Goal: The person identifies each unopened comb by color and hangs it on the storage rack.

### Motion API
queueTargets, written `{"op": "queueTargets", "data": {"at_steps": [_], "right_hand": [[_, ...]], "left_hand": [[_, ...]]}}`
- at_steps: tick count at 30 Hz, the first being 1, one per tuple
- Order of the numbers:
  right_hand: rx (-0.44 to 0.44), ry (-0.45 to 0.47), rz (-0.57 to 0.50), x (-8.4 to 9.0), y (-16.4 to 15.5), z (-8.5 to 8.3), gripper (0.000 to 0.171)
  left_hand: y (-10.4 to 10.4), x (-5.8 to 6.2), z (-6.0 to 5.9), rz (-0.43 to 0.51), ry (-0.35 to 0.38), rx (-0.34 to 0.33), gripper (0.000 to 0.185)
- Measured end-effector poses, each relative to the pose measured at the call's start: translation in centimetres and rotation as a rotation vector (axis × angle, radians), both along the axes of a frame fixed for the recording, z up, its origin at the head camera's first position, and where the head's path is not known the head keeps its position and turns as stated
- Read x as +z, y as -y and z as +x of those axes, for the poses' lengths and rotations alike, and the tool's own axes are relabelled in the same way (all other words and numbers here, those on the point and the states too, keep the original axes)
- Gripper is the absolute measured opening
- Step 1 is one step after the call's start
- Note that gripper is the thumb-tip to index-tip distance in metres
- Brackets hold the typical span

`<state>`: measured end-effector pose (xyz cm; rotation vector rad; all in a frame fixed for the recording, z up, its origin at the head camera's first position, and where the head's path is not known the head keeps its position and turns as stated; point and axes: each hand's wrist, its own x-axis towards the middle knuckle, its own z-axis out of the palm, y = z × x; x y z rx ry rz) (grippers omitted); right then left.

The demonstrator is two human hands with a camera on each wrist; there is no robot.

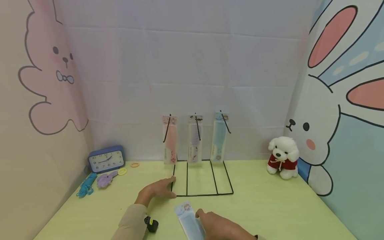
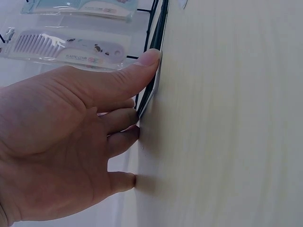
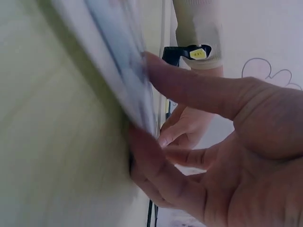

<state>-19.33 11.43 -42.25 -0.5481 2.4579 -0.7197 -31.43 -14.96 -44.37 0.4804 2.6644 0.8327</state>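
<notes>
My right hand pinches a blue comb in a clear plastic packet, thumb on top, at the near edge of the pale green table. Beyond it, my left hand rests open-fingered against the black wire display rack.

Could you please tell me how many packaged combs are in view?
4: a pink comb, a purple comb and a blue comb hang on the wire rack; the right hand grips a fourth blue comb.
</notes>
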Motion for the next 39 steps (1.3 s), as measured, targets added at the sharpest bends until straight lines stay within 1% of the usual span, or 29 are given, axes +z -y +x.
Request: {"op": "queueTargets", "data": {"at_steps": [4,6,9,13,14,15,17,19,24,27,31,39], "right_hand": [[0.092,0.087,-0.123,0.0,-1.2,-0.7,0.053],[0.119,0.134,-0.192,0.2,-1.6,-1.0,0.047],[0.158,0.156,-0.307,0.5,-2.0,-1.2,0.047],[0.234,0.118,-0.445,1.5,-2.3,-1.4,0.052],[0.237,0.109,-0.479,2.0,-2.3,-1.2,0.052],[0.248,0.068,-0.497,2.4,-2.3,-1.2,0.054],[0.244,-0.006,-0.519,2.8,-2.4,-1.3,0.056],[0.223,-0.055,-0.564,3.2,-2.5,-1.3,0.057],[0.151,-0.126,-0.735,4.2,-2.9,-1.4,0.058],[0.126,-0.146,-0.813,5.2,-3.3,-1.3,0.059],[0.085,-0.174,-0.852,6.7,-4.1,-1.0,0.061],[0.015,-0.307,-0.888,8.7,-6.5,-1.0,0.062]], "left_hand": [[0.1,-0.2,0.0,0.012,0.002,-0.011,0.081],[0.1,-0.2,0.1,0.011,0.001,-0.013,0.081],[0.2,-0.2,0.0,0.003,-0.005,-0.018,0.081],[0.2,-0.2,-0.2,0.0,-0.029,-0.035,0.076],[0.2,-0.2,-0.2,0.008,-0.036,-0.043,0.076],[0.3,-0.3,-0.3,0.017,-0.042,-0.05,0.076],[0.3,-0.3,-0.4,0.038,-0.045,-0.064,0.075],[0.4,-0.4,-0.5,0.042,-0.048,-0.073,0.078],[0.3,-0.4,-0.5,0.0,-0.043,-0.056,0.08],[0.2,-0.3,-0.3,-0.009,-0.034,-0.041,0.08],[0.2,-0.2,-0.3,-0.005,-0.027,-0.033,0.08],[0.2,-0.3,-0.4,-0.012,-0.011,-0.021,0.082]]}}
